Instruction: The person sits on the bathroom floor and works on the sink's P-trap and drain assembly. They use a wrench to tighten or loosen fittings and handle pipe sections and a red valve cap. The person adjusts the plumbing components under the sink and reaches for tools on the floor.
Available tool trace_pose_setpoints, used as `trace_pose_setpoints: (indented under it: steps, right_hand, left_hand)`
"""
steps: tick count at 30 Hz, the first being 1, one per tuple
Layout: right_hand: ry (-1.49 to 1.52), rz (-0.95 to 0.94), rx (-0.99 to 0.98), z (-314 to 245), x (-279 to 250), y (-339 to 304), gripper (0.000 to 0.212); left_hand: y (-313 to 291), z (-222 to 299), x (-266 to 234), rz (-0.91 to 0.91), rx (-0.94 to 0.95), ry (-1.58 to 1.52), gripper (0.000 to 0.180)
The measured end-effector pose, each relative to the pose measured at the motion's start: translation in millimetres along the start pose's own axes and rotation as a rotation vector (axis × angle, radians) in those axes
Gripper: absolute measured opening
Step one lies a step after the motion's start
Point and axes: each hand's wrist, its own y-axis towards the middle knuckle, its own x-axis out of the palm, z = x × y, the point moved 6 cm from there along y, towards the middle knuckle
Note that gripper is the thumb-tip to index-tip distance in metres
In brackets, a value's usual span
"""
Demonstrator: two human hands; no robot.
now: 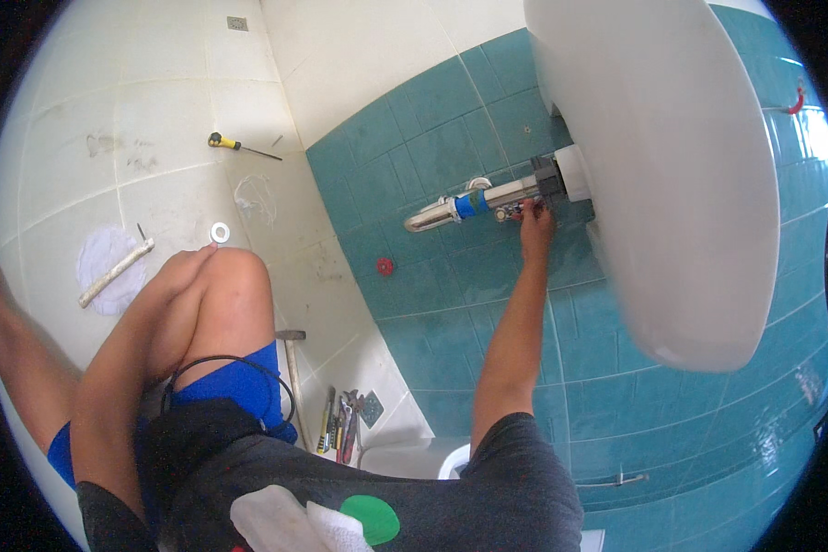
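My right hand (536, 223) reaches up under the washbasin (658, 184), its fingers closed round a small metal valve (508, 212) at the tiled wall. Just above that hand runs the basin's drain pipe (511, 193), with a dark collar (549, 178) at the basin end, a blue band (472, 203) along it and a shiny bent end (428, 217). My left hand (189, 265) rests by my bent knee, fingers closed. At its fingertips it pinches a flat white ring (219, 233). The palm side of the left hand is hidden.
A yellow-and-black screwdriver (239, 145) lies on the floor. A white pipe piece (117, 273) lies on a white cloth (97, 250). Near my leg are a hammer (291, 363) and several hand tools (342, 423). A red round cap (385, 267) sits on the wall.
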Motion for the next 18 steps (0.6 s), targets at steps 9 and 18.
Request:
trace_pose_setpoints:
  steps: [9,18]
  right_hand:
    - [-0.641,0.356,-0.211,50.8,-9.0,31.2,0.029]
    - [-0.354,0.139,0.002,62.6,-35.5,27.3,0.03]
  left_hand:
    - [7.9,-4.1,0.5,-0.036,0.001,0.018,0.074]
    - [25.8,-14.8,7.8,-0.038,-0.085,-0.081,0.071]
